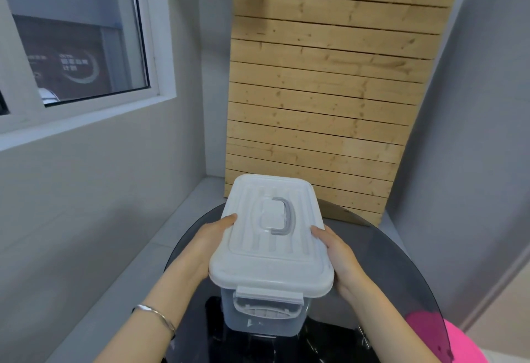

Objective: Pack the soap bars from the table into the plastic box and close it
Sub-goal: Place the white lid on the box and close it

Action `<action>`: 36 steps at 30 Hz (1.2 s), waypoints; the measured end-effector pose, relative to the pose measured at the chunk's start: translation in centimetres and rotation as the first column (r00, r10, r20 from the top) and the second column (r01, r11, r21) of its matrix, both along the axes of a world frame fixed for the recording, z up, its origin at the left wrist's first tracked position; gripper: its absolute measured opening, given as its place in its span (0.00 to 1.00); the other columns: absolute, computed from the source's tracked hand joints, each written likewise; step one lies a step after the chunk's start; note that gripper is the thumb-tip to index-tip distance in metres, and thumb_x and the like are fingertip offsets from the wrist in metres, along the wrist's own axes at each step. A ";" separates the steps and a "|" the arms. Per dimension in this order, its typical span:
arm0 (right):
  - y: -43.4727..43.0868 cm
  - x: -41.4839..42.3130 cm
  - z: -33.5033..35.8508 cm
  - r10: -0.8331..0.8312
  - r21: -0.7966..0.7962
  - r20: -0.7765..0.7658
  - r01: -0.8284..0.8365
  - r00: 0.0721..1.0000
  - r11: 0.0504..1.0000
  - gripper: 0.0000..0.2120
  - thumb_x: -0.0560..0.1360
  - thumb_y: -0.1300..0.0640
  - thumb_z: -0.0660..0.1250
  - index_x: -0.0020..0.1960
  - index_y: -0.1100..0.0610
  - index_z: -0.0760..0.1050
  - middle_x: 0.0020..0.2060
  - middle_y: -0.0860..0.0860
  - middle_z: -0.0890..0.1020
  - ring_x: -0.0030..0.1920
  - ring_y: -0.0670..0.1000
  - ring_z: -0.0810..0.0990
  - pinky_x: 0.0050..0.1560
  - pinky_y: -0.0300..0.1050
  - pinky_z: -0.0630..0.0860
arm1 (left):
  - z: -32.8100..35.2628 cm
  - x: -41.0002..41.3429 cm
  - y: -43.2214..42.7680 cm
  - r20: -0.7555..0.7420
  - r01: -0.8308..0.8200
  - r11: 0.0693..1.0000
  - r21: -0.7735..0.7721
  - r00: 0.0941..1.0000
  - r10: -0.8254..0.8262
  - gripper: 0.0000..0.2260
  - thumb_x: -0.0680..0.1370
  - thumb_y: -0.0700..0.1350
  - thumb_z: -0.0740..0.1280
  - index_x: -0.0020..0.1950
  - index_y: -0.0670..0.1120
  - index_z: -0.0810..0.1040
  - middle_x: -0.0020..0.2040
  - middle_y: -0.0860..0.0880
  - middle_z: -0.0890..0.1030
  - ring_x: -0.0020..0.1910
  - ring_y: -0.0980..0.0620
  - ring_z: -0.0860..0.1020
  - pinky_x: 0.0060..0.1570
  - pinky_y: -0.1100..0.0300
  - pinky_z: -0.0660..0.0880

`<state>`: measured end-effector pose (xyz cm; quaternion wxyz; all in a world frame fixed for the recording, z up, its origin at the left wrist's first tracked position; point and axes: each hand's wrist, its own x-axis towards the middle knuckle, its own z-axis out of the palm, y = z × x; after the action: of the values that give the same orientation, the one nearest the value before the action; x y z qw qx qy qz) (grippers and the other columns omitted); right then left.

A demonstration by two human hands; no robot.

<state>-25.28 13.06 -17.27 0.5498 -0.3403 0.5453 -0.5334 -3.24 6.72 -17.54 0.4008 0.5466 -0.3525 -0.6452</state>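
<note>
A translucent plastic box (pixel 259 318) with a white lid (pixel 272 236) on top sits in front of me over the round dark glass table (pixel 401 262). The lid has a grey carry handle lying flat and a latch on the near end, folded down. My left hand (pixel 212 237) grips the lid's left side, thumb on top. My right hand (pixel 339 256) holds the lid's right side in the same way. No soap bars show; the box's inside is hidden by the lid and the cloudy wall.
A slatted wooden panel (pixel 329 90) leans against the wall just behind the table. A grey wall with a window (pixel 80 47) runs along the left. Pink cloth (pixel 447 342) shows at the lower right by the table's edge.
</note>
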 end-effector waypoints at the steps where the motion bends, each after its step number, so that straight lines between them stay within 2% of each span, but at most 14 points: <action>1: 0.2 -0.1 -0.1 -0.007 0.015 -0.012 0.008 1.000 1.000 0.16 0.78 0.51 0.60 0.64 0.53 0.75 0.55 0.53 0.84 0.56 0.56 0.81 0.61 0.56 0.75 | 0.0 -0.2 0.1 -0.012 -0.017 1.000 0.004 1.000 0.017 0.16 0.75 0.51 0.67 0.55 0.41 0.81 0.51 0.41 0.84 0.51 0.40 0.82 0.56 0.47 0.76; 3: 0.7 -0.7 -0.4 -0.024 0.054 -0.033 0.026 0.999 0.998 0.19 0.77 0.41 0.59 0.58 0.51 0.80 0.52 0.51 0.85 0.57 0.53 0.81 0.64 0.55 0.73 | 0.2 -0.9 0.8 -0.035 -0.071 0.997 0.002 0.997 0.071 0.15 0.75 0.50 0.67 0.54 0.40 0.80 0.50 0.41 0.84 0.49 0.40 0.82 0.54 0.47 0.77; 5: 1.4 -1.6 -0.9 -0.062 0.066 -0.032 0.064 0.998 0.996 0.24 0.75 0.35 0.56 0.54 0.50 0.82 0.51 0.50 0.86 0.57 0.52 0.81 0.66 0.53 0.71 | 0.3 -2.3 1.5 -0.065 -0.153 0.988 -0.010 0.986 0.152 0.13 0.76 0.48 0.66 0.53 0.40 0.79 0.47 0.43 0.83 0.45 0.42 0.81 0.43 0.52 0.78; 7: 2.0 -2.7 -1.8 -0.110 0.034 -0.002 0.110 0.994 0.993 0.27 0.73 0.32 0.56 0.59 0.49 0.79 0.55 0.48 0.84 0.60 0.51 0.79 0.67 0.52 0.69 | 0.4 -4.6 2.2 -0.135 -0.227 0.974 -0.011 0.965 0.223 0.11 0.77 0.47 0.65 0.53 0.40 0.78 0.46 0.44 0.82 0.44 0.43 0.80 0.39 0.55 0.76; 10: 2.9 -4.0 -2.7 -0.168 -0.025 0.039 0.169 0.985 0.985 0.32 0.66 0.29 0.60 0.64 0.46 0.73 0.60 0.45 0.81 0.61 0.49 0.77 0.63 0.49 0.71 | -0.2 -9.1 2.3 -0.267 -0.369 0.929 0.024 0.893 0.362 0.14 0.78 0.47 0.64 0.57 0.39 0.77 0.53 0.43 0.81 0.50 0.42 0.80 0.47 0.53 0.77; 12: 3.2 -4.8 -3.1 -0.178 -0.005 0.052 0.179 0.983 0.984 0.42 0.58 0.27 0.67 0.66 0.47 0.70 0.59 0.45 0.81 0.60 0.47 0.77 0.55 0.46 0.73 | -0.3 -12.6 2.2 -0.318 -0.456 0.889 0.041 0.838 0.444 0.14 0.78 0.49 0.63 0.57 0.40 0.74 0.56 0.44 0.79 0.49 0.44 0.79 0.44 0.54 0.76; 14: 3.1 -5.6 -3.6 -0.163 0.045 0.059 0.161 0.985 0.986 0.51 0.53 0.26 0.71 0.70 0.49 0.66 0.61 0.46 0.79 0.62 0.47 0.76 0.54 0.45 0.71 | -0.3 -16.3 2.1 -0.315 -0.543 0.840 0.028 0.792 0.523 0.17 0.78 0.51 0.61 0.61 0.41 0.71 0.64 0.43 0.72 0.54 0.42 0.77 0.50 0.51 0.76; 16: 2.6 -6.2 -3.7 -0.165 0.070 0.086 0.160 0.982 0.985 0.51 0.53 0.29 0.74 0.70 0.51 0.67 0.62 0.47 0.79 0.62 0.48 0.77 0.53 0.44 0.72 | 0.3 -19.3 2.2 -0.271 -0.584 0.812 -0.005 0.782 0.561 0.22 0.79 0.50 0.60 0.68 0.39 0.65 0.69 0.42 0.63 0.61 0.41 0.72 0.56 0.51 0.72; 19: 1.6 -6.9 -3.1 -0.256 0.058 0.145 0.250 0.956 0.967 0.36 0.65 0.39 0.73 0.66 0.57 0.71 0.57 0.49 0.83 0.54 0.48 0.81 0.47 0.42 0.73 | 0.2 -21.4 2.1 -0.184 -0.523 0.852 -0.037 0.841 0.508 0.25 0.79 0.51 0.60 0.70 0.39 0.60 0.70 0.43 0.58 0.66 0.41 0.66 0.60 0.50 0.69; 21: 1.2 -7.3 -2.6 -0.332 0.048 0.168 0.329 0.928 0.943 0.30 0.69 0.45 0.72 0.65 0.60 0.72 0.54 0.51 0.83 0.50 0.48 0.81 0.42 0.41 0.73 | -0.4 -20.9 1.5 -0.154 -0.477 0.879 -0.014 0.870 0.469 0.23 0.76 0.53 0.63 0.64 0.41 0.63 0.68 0.43 0.61 0.66 0.41 0.64 0.64 0.47 0.68; 26: 0.6 -7.4 -2.9 -0.453 0.051 0.184 0.452 0.872 0.891 0.32 0.66 0.50 0.76 0.66 0.59 0.70 0.56 0.52 0.81 0.56 0.53 0.80 0.47 0.43 0.75 | -1.0 -15.0 -2.4 -0.172 -0.541 0.841 0.002 0.828 0.533 0.32 0.70 0.58 0.69 0.64 0.41 0.64 0.64 0.45 0.67 0.65 0.43 0.68 0.65 0.48 0.67; 30: 0.3 -7.5 -2.6 -0.506 -0.003 0.172 0.514 0.846 0.858 0.34 0.67 0.56 0.76 0.68 0.60 0.65 0.56 0.53 0.80 0.56 0.52 0.79 0.57 0.46 0.74 | -0.1 -10.7 -6.2 -0.176 -0.291 0.957 0.004 0.941 0.287 0.36 0.64 0.65 0.68 0.65 0.45 0.71 0.61 0.48 0.77 0.59 0.45 0.75 0.62 0.49 0.70; 33: 0.3 -7.4 -2.2 -0.506 -0.070 0.112 0.515 0.855 0.854 0.32 0.70 0.59 0.73 0.70 0.58 0.62 0.59 0.52 0.77 0.56 0.52 0.77 0.54 0.45 0.71 | 0.7 -9.0 -7.3 -0.172 -0.143 0.988 -0.064 0.977 0.130 0.20 0.73 0.60 0.63 0.59 0.49 0.74 0.52 0.47 0.79 0.48 0.47 0.76 0.50 0.54 0.72; 36: -0.1 -7.0 -1.8 -0.472 -0.142 0.000 0.467 0.882 0.873 0.25 0.75 0.61 0.66 0.70 0.56 0.64 0.59 0.50 0.77 0.55 0.50 0.76 0.50 0.42 0.71 | 0.4 -8.3 -7.9 -0.150 -0.074 0.993 -0.091 0.987 0.059 0.17 0.76 0.56 0.61 0.59 0.47 0.73 0.49 0.48 0.79 0.46 0.48 0.76 0.52 0.53 0.71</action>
<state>-32.31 12.98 -19.03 0.3696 -0.2441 0.5826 -0.6814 -11.57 -1.15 -17.16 0.4731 0.4890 -0.3343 -0.6522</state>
